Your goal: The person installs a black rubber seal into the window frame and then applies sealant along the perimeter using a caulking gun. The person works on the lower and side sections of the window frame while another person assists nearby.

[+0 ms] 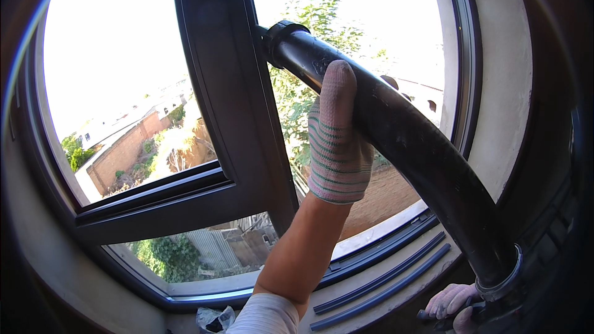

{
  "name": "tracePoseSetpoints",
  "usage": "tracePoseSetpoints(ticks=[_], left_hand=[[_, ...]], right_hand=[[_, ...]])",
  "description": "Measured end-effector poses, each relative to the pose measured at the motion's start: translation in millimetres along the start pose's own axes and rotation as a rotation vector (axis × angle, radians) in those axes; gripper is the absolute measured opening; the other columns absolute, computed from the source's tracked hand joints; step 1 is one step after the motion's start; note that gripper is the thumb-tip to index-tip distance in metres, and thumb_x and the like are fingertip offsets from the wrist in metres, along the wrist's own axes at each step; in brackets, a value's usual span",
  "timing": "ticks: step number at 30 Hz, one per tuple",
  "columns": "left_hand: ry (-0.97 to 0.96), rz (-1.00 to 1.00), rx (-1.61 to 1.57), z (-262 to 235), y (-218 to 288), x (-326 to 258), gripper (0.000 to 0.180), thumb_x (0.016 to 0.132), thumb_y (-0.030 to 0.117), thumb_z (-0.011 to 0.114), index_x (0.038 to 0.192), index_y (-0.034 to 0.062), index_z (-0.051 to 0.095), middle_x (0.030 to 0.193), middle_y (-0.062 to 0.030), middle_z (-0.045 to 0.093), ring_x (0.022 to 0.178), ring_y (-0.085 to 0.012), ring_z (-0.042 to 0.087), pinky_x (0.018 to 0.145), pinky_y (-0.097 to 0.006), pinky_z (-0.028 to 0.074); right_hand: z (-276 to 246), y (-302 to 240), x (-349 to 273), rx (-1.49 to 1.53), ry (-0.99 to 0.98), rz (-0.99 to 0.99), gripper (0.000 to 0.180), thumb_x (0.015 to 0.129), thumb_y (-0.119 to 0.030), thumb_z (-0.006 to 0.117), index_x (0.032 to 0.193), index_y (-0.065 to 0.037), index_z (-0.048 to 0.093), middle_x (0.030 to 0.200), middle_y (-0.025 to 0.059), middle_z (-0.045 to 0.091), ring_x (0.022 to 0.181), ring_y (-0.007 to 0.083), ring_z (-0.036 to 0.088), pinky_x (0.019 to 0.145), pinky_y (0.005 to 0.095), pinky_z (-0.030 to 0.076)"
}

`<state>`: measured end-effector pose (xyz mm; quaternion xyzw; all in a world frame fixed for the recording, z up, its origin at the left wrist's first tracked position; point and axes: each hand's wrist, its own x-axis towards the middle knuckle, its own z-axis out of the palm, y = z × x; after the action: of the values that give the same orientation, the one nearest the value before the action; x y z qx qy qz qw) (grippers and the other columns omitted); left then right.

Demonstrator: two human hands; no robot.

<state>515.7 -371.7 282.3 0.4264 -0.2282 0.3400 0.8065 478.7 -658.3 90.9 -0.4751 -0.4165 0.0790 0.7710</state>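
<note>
A long black caulking gun (421,136) slants across the view, its barrel running from the lower right up to the window. Its capped front end and short nozzle (263,32) meet the edge of the dark window mullion (223,86); whether the tip touches is hard to tell. My left hand (339,130), in a pink glove with green stripes, cups the barrel from below near the front, thumb lying along its side. Down at the rear end, my right hand (448,302), gloved too, has its fingers curled around the dark handle. Part of that hand is hidden behind the gun.
The dark window frame (154,213) surrounds panes on the left and right. Two dark strips (380,291) lie on the sill below. A clear plastic bag (215,320) rests at the lower edge. Outside are trees, a brick wall (124,148) and a corrugated sheet.
</note>
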Motion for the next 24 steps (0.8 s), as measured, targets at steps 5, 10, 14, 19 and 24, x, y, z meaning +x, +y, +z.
tracePoseSetpoints(ticks=[5,10,14,19,24], left_hand=[[0.045,-0.045,-0.056,-3,-15,-7,0.055,0.09,0.054,0.07,0.112,0.0042,0.062,0.092,-0.017,0.073,0.083,-0.0319,0.074,0.076,-0.045,0.064],[0.053,-0.046,-0.017,-12,-20,-17,0.057,0.091,0.056,0.069,0.112,0.0035,0.062,0.094,-0.0169,0.073,0.085,-0.0319,0.074,0.077,-0.044,0.064],[0.073,-0.074,0.0,-16,-27,-28,0.058,0.092,0.056,0.069,0.114,0.0031,0.06,0.098,-0.0176,0.072,0.088,-0.0322,0.074,0.078,-0.045,0.064],[0.057,-0.089,0.002,-29,-37,-41,0.058,0.092,0.055,0.07,0.117,0.0041,0.058,0.099,-0.0184,0.071,0.09,-0.0323,0.074,0.078,-0.046,0.064],[0.05,-0.127,-0.069,-34,-45,-56,0.055,0.093,0.053,0.069,0.121,0.0073,0.057,0.102,-0.0182,0.069,0.093,-0.0335,0.073,0.078,-0.047,0.064]], right_hand=[[-8,2,-7,-0.026,0.007,0.014,0.048,0.095,-0.053,0.066,0.09,-0.008,0.051,0.08,0.0092,0.053,0.076,0.0238,0.055,0.073,0.0409,0.055],[-11,6,-16,-0.006,0.009,0.076,0.048,0.094,-0.054,0.067,0.089,-0.008,0.051,0.08,0.0094,0.054,0.077,0.0241,0.056,0.073,0.0411,0.055],[-18,11,-24,-0.004,0.017,0.1,0.048,0.094,-0.054,0.067,0.09,-0.008,0.052,0.081,0.0094,0.054,0.077,0.0244,0.056,0.074,0.0416,0.056],[-19,22,-38,0.017,0.043,0.123,0.049,0.093,-0.054,0.068,0.09,-0.008,0.053,0.082,0.0095,0.054,0.079,0.0246,0.056,0.073,0.0421,0.056],[-27,31,-53,-0.015,0.031,0.12,0.048,0.094,-0.053,0.069,0.091,-0.008,0.054,0.084,0.0093,0.054,0.08,0.0244,0.057,0.073,0.0412,0.055]])
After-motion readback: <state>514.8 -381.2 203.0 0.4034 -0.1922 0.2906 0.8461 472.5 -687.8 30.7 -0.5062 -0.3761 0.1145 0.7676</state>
